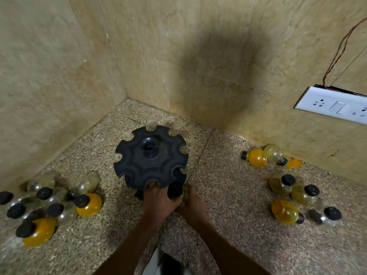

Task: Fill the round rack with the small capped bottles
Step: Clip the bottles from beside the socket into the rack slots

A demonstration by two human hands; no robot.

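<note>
The speckled stone counter (228, 195) carries the black round rack (151, 157) near the corner. Small capped bottles lie in a left cluster (49, 207) and a right cluster (290, 187), some with yellow content.

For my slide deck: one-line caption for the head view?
Both hands, left hand and right hand, bring a capped bottle to the black round rack.

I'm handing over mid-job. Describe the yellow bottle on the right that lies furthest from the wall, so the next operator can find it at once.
Start at the black round rack in the counter corner and look right, below the white socket plate. Among the bottles scattered there, go to the ones nearest the counter's front edge. The yellow bottle lies on its side with its black cap pointing right, bright opaque yellow, unlike the clear capped bottle beside it.
</note>
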